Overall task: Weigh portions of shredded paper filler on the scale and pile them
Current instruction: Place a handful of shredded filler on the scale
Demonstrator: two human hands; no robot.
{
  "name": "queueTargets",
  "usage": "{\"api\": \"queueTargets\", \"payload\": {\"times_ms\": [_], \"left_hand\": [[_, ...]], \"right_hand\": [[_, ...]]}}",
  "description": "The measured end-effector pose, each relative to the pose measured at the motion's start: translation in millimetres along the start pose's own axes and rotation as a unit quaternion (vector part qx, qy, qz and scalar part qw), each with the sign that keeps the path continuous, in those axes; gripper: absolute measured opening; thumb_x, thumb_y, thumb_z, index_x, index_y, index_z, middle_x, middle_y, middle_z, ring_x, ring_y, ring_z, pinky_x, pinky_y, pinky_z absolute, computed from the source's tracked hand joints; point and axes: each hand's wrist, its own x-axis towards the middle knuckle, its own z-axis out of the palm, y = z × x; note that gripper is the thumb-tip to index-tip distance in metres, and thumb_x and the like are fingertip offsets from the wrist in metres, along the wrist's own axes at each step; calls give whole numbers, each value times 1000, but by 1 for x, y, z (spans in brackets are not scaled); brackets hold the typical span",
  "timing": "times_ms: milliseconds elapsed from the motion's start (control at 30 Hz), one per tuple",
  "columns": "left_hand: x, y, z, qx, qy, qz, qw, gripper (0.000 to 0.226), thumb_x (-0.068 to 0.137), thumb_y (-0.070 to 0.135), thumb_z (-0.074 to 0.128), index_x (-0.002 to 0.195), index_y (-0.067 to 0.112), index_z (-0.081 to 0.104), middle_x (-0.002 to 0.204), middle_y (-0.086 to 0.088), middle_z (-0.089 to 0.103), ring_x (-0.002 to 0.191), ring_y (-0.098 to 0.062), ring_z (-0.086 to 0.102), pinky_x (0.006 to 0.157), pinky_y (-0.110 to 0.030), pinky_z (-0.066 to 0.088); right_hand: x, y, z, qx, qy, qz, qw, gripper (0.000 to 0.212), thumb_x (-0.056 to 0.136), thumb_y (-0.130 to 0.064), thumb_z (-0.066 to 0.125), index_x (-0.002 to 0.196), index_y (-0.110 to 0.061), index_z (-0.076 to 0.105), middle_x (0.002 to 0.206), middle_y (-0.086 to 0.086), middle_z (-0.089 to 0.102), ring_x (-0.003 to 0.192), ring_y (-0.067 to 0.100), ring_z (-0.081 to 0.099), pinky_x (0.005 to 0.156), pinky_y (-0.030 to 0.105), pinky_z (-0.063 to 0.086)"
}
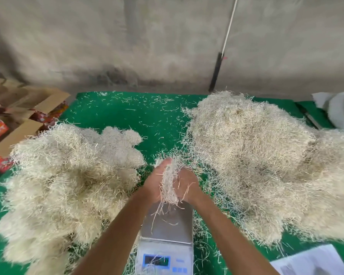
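Note:
A small bunch of pale shredded paper filler (169,181) is held between my left hand (155,181) and my right hand (188,185), just above the far end of the scale. Both hands curl around the bunch. Strands hang from it down to the scale's steel platform (171,225), where a few loose strands lie. The scale (165,253) stands at the near centre, its blue display (157,260) partly covered by strands. A big heap of filler (262,161) lies to the right. A second heap (68,185) lies to the left.
A green mat (131,120) covers the table, strewn with stray strands. Open cardboard boxes (24,116) stand at far left. White cloth (338,110) sits at far right and white paper (314,261) at near right. A grey wall with a black-handled stick (216,70) rises behind.

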Motion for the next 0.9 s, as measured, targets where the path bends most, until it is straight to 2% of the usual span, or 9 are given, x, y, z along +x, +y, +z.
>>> {"api": "queueTargets", "payload": {"times_ms": [133,200,333,467,600,667,733,833,900], "left_hand": [[15,1,12,43,48,25,998,48,99,30,59,139,4,53,144,-19,53,134,-37,49,108,-44,43],[26,-3,13,19,64,24,997,47,100,28,59,140,5,52,145,-18,52,135,-37,48,106,-44,42],[44,-5,31,21,52,20,998,48,98,31,62,138,6,53,141,-19,56,130,-38,54,109,-52,43],[69,-7,56,31,32,4,999,48,95,35,64,134,8,56,139,-20,57,127,-39,56,108,-55,44],[93,-14,75,98,57,-50,992,70,93,43,62,151,14,37,161,-20,26,146,-36,29,118,-57,19],[98,-19,77,90,59,-70,992,62,92,43,63,144,16,46,158,-20,32,142,-36,36,116,-57,25],[107,-24,74,79,51,-71,993,44,91,40,67,127,16,61,140,-18,56,111,-29,63,94,-47,53],[113,-31,71,74,65,-49,994,49,90,38,72,128,10,60,112,-6,69,81,-14,64,63,-30,56],[118,-40,66,-1,83,-63,995,48,94,18,68,139,14,53,118,-3,64,71,-1,51,51,-15,52]], "right_hand": [[-25,27,-21,-15,-9,-75,997,27,104,-30,61,128,-20,66,118,-11,68,102,1,67,82,13,50],[-25,50,-41,-42,54,-60,996,45,101,-49,60,138,-24,59,135,-8,65,99,-4,64,86,17,50],[-10,103,-89,-205,142,44,967,56,104,-33,61,152,-11,44,155,11,47,92,12,68,101,30,49],[8,134,-126,-242,165,75,953,52,97,-16,70,144,-9,48,145,12,51,102,23,66,96,37,56],[32,148,-137,-307,145,89,936,57,98,-24,70,148,-11,46,147,11,50,122,28,60,110,45,49],[41,153,-130,-333,145,92,927,51,98,-28,68,143,-14,49,136,8,57,119,25,60,108,46,50],[49,153,-119,-382,151,75,909,30,100,-29,64,127,-17,58,111,1,65,101,18,64,105,43,52],[56,138,-99,-376,165,40,911,10,102,-30,60,106,-23,66,87,-8,65,81,10,65,106,34,46],[60,118,-88,-297,177,-1,938,8,101,-29,63,102,-23,68,87,-8,68,76,7,66,97,28,48]]}}
